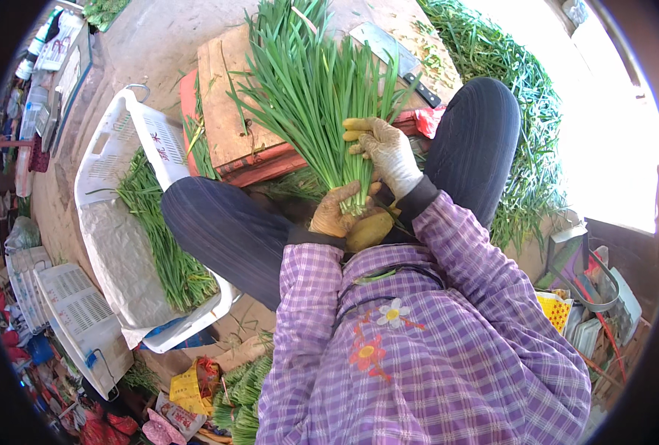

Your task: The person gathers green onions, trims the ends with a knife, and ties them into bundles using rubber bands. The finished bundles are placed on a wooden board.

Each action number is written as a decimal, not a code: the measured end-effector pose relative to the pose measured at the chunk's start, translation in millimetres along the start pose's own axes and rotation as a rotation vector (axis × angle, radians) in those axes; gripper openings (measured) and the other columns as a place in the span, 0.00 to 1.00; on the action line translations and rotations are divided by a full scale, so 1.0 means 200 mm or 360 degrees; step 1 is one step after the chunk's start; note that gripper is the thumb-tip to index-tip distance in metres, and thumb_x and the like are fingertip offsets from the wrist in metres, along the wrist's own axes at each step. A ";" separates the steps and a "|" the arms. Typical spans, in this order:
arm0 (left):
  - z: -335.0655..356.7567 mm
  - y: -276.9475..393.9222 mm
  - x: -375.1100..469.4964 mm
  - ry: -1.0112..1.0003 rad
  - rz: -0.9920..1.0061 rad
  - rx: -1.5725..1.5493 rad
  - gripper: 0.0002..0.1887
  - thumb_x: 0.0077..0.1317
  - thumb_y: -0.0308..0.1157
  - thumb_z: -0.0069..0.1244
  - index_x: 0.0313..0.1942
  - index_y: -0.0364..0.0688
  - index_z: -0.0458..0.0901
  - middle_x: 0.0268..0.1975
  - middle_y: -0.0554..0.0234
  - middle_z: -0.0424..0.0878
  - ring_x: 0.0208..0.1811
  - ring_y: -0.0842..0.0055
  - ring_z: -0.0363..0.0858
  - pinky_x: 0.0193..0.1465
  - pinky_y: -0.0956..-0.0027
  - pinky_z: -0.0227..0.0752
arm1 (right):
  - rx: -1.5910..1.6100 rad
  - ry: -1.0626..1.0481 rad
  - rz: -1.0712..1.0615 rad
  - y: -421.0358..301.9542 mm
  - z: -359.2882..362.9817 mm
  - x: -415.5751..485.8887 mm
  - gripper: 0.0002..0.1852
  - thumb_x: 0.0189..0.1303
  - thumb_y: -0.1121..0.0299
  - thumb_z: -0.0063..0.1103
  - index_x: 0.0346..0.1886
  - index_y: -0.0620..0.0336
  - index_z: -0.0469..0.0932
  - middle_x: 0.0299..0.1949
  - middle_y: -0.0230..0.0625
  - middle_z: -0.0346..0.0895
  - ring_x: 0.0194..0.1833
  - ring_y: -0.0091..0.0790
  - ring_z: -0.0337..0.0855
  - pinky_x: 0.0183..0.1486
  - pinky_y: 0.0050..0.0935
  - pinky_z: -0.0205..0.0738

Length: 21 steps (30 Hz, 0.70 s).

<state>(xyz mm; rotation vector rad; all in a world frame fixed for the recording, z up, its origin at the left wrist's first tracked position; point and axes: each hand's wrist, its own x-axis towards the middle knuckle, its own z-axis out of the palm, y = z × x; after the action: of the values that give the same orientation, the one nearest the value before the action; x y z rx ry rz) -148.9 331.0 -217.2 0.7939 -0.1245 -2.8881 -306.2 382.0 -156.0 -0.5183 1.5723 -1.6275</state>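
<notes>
A thick bunch of green Chinese chives (pixel 307 111) fans out before me, its pale stem ends toward my lap. My left hand (pixel 332 214), in a soiled work glove, is closed around the bunch near the stem ends. Higher up, my right hand (pixel 388 153), in a similar glove with yellowed fingertips, curls its fingers over the right side of the stems. Beyond my knees, a wooden board (pixel 224 105) rests on something red, with leaf tips lying over it. A cleaver (pixel 385 50) with a black riveted handle lies on the board's right part.
At my left knee, a white plastic crate (pixel 101 233) holds a lining sheet and more chives (pixel 162 239). Loose leaves (pixel 529 111) are heaped on the right. Tied green bundles (pixel 246 395) lie behind at lower left. Another crate (pixel 85 311) stands at far left.
</notes>
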 end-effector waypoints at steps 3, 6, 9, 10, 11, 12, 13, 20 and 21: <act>-0.03 -0.02 0.01 -0.0187 0.0010 -0.0215 0.21 0.70 0.24 0.51 0.61 0.29 0.71 0.58 0.42 0.80 0.57 0.52 0.82 0.48 0.59 0.84 | -0.0013 0.0192 0.0234 0.11 0.00 0.05 0.15 0.66 0.83 0.46 0.53 0.68 0.77 0.44 0.40 0.84 0.41 0.25 0.82 0.44 0.23 0.77; -0.04 -0.04 0.04 -0.0057 0.0002 -0.0301 0.21 0.72 0.29 0.51 0.63 0.34 0.71 0.58 0.45 0.80 0.58 0.50 0.81 0.52 0.49 0.80 | 0.0026 0.0183 0.0133 0.20 -0.04 0.06 0.14 0.64 0.83 0.47 0.50 0.68 0.79 0.42 0.41 0.84 0.40 0.27 0.82 0.45 0.24 0.77; -0.05 -0.05 0.06 -0.0036 0.0012 -0.0358 0.20 0.73 0.33 0.50 0.63 0.38 0.72 0.58 0.48 0.81 0.58 0.50 0.80 0.58 0.40 0.75 | -0.0149 0.0206 0.0111 0.23 -0.06 0.07 0.12 0.63 0.79 0.53 0.48 0.66 0.81 0.39 0.39 0.85 0.38 0.28 0.82 0.44 0.26 0.76; -0.06 -0.05 0.06 -0.0073 -0.0020 -0.0401 0.20 0.73 0.33 0.51 0.63 0.38 0.73 0.58 0.48 0.81 0.58 0.51 0.80 0.58 0.40 0.74 | -0.0218 0.0200 0.0070 0.24 -0.05 0.09 0.12 0.63 0.78 0.55 0.48 0.66 0.82 0.38 0.38 0.85 0.38 0.28 0.82 0.43 0.26 0.76; -0.06 -0.05 0.07 -0.0109 -0.0050 -0.0445 0.21 0.73 0.33 0.51 0.63 0.38 0.73 0.58 0.48 0.81 0.57 0.52 0.80 0.59 0.39 0.74 | -0.0302 0.0163 0.0071 0.23 -0.05 0.10 0.12 0.62 0.76 0.58 0.48 0.65 0.82 0.37 0.38 0.85 0.37 0.28 0.82 0.43 0.26 0.76; -0.07 -0.05 0.07 -0.0095 -0.0024 -0.0404 0.20 0.73 0.34 0.51 0.63 0.38 0.73 0.58 0.49 0.81 0.57 0.52 0.80 0.59 0.39 0.74 | -0.0356 0.0206 0.0113 0.23 -0.04 0.11 0.11 0.62 0.75 0.60 0.47 0.65 0.82 0.36 0.37 0.84 0.37 0.28 0.81 0.42 0.26 0.76; -0.07 -0.05 0.07 -0.0080 0.0002 -0.0363 0.20 0.74 0.34 0.50 0.63 0.38 0.72 0.58 0.49 0.81 0.57 0.52 0.80 0.60 0.38 0.73 | -0.0424 0.0221 0.0199 0.23 -0.04 0.11 0.11 0.61 0.73 0.63 0.46 0.65 0.82 0.35 0.37 0.84 0.36 0.28 0.81 0.41 0.27 0.75; -0.08 -0.06 0.07 -0.0182 -0.0032 -0.0290 0.20 0.73 0.27 0.49 0.64 0.35 0.71 0.57 0.45 0.81 0.52 0.55 0.83 0.55 0.51 0.81 | -0.0226 0.0205 0.0219 0.19 -0.06 0.08 0.12 0.60 0.63 0.71 0.39 0.62 0.82 0.30 0.31 0.79 0.32 0.25 0.76 0.37 0.27 0.72; -0.08 -0.06 0.07 -0.0149 -0.0064 -0.0286 0.20 0.73 0.26 0.50 0.63 0.34 0.70 0.56 0.45 0.81 0.51 0.57 0.84 0.54 0.53 0.82 | -0.0200 0.0247 0.0235 0.18 -0.07 0.06 0.13 0.60 0.63 0.72 0.39 0.62 0.82 0.29 0.30 0.78 0.32 0.25 0.76 0.37 0.27 0.72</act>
<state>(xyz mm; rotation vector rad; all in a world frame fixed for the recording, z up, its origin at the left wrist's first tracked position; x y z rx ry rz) -153.7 339.2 -238.1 0.6370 0.1408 -2.9218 -314.5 384.5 -195.9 -0.3386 1.7922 -1.4938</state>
